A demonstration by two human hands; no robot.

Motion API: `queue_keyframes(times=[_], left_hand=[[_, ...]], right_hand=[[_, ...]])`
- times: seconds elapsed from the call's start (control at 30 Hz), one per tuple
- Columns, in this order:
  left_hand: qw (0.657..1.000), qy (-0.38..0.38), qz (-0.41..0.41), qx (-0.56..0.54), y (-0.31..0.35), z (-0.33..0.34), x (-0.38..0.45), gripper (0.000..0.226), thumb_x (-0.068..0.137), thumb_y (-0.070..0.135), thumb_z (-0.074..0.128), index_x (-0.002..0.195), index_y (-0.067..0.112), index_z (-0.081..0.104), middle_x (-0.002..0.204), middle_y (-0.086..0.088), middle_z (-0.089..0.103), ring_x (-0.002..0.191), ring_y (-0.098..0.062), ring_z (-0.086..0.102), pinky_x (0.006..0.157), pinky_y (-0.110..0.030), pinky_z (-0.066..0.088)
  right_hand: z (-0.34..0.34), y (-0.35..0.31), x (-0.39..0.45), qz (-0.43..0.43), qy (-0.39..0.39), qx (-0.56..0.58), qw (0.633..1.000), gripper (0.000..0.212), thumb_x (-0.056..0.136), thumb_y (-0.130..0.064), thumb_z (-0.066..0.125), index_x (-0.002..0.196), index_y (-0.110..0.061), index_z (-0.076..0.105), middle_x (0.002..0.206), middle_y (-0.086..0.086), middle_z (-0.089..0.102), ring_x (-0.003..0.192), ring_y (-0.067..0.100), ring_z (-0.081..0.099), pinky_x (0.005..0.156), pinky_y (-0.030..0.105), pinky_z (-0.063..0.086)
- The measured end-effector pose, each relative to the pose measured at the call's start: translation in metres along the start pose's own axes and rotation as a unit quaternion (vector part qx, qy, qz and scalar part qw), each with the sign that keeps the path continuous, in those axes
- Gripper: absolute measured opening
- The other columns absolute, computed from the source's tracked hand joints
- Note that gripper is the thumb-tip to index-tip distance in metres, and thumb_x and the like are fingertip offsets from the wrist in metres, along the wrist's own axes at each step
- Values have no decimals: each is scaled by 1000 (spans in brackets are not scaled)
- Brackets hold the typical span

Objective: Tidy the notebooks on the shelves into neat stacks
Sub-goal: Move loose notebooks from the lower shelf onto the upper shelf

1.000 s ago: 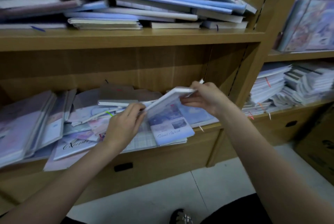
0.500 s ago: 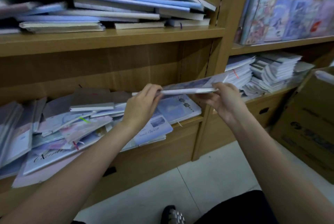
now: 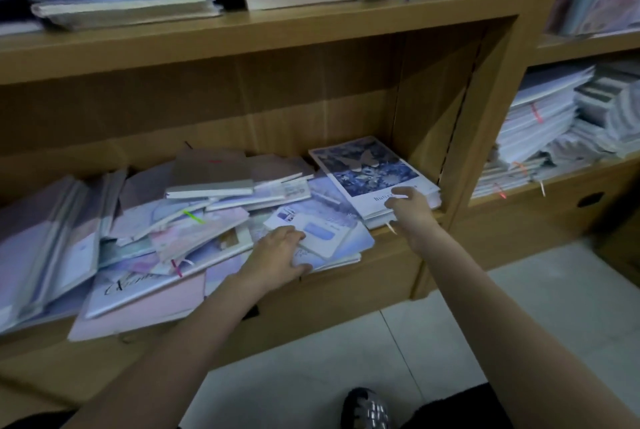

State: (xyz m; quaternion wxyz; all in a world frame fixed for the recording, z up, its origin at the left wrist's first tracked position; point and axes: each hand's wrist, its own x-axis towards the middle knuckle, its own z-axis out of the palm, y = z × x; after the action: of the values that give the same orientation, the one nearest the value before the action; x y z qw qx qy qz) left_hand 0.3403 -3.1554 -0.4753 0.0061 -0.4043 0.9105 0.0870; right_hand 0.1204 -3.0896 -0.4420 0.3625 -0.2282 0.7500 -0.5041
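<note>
— The right hand (image 3: pixel 408 210) rests on the near edge of the butterfly notebook (image 3: pixel 372 174) at centre right of the frame, fingers curled over that edge, gripping it. See it?

— Yes. It lies flat on a small stack in the right corner of the lower shelf (image 3: pixel 391 248), just beside the upright. The left hand (image 3: pixel 280 252)?

— Lower centre, fingers curled onto a pale notebook (image 3: pixel 323 233) in the loose heap, thumb under the edge; it looks like a grip.

— I'd nudge the butterfly one until its edges sit flush with the books under it.

— Agreed. Its long axis runs front to back, slanting toward the upper left; the printed title faces the front. I'd square it first.
</note>
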Motion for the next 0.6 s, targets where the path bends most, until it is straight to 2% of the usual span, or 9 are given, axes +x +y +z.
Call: queue_keyframes(times=[0.03, 0.1, 0.17, 0.23, 0.3, 0.37, 0.47, 0.53, 0.6], left_hand=[[1000, -2, 9, 13, 0, 0, 3, 67, 87, 46, 57, 142, 18, 31, 151, -4, 27, 138, -18, 25, 112, -29, 20], [1000, -12, 17, 21, -3, -1, 8, 72, 87, 48, 56, 145, 18, 26, 154, -4, 20, 141, -17, 20, 112, -27, 15], [999, -26, 13, 13, -5, -2, 8, 77, 86, 51, 55, 147, 19, 21, 156, -5, 13, 142, -18, 15, 113, -28, 12], [1000, -26, 11, 12, -6, 1, 8, 78, 87, 52, 54, 148, 19, 18, 157, -5, 12, 143, -18, 14, 113, -27, 11], [1000, -8, 17, 10, -5, 4, 6, 79, 87, 52, 54, 147, 15, 19, 155, -6, 18, 141, -20, 19, 112, -27, 15], [999, 26, 21, -8, -13, 8, 1, 75, 85, 51, 57, 142, 13, 27, 148, -6, 32, 135, -22, 30, 109, -28, 21], [997, 76, 17, -29, -35, 12, -15, 53, 86, 44, 59, 127, 14, 44, 129, -5, 48, 121, -24, 42, 100, -29, 27], [995, 91, 7, -29, -47, 18, -25, 49, 88, 45, 52, 123, 11, 50, 123, -7, 52, 116, -26, 46, 97, -30, 30], [995, 92, 20, -20, -48, 24, -27, 52, 89, 47, 44, 126, 10, 51, 127, -7, 52, 118, -27, 47, 102, -33, 29]], right_hand=[[5, 4, 1, -24, -20, -60, 998, 36, 92, -8, 49, 129, -7, 49, 91, 9, 55, 77, 22, 48, 76, 35, 42], [14, 15, 6, -63, -57, -165, 983, 38, 92, -6, 49, 130, -3, 51, 120, 15, 54, 95, 27, 51, 77, 29, 38], [19, 24, 9, -103, -66, -265, 956, 41, 93, -7, 49, 133, -3, 48, 141, 16, 40, 123, 30, 43, 92, 28, 35], [23, 30, 7, -152, -50, -356, 921, 45, 94, -19, 52, 136, -6, 43, 148, 16, 29, 136, 31, 27, 107, 31, 26], [28, 30, -4, -220, -44, -423, 878, 55, 92, -36, 55, 139, -11, 40, 153, 14, 18, 142, 32, 14, 114, 40, 19], [36, 28, -18, -266, -102, -447, 848, 62, 88, -42, 59, 140, -13, 39, 154, 11, 18, 142, 28, 15, 114, 37, 21], [46, 30, -25, -274, -186, -490, 807, 70, 84, -47, 64, 140, -12, 39, 151, 9, 26, 138, 25, 26, 110, 34, 27], [51, 31, -23, -276, -186, -513, 791, 77, 83, -49, 63, 142, -10, 33, 153, 10, 23, 140, 25, 22, 112, 36, 25], [57, 32, -21, -267, -184, -528, 785, 82, 83, -49, 64, 145, -9, 27, 156, 10, 16, 143, 26, 13, 115, 37, 20]])
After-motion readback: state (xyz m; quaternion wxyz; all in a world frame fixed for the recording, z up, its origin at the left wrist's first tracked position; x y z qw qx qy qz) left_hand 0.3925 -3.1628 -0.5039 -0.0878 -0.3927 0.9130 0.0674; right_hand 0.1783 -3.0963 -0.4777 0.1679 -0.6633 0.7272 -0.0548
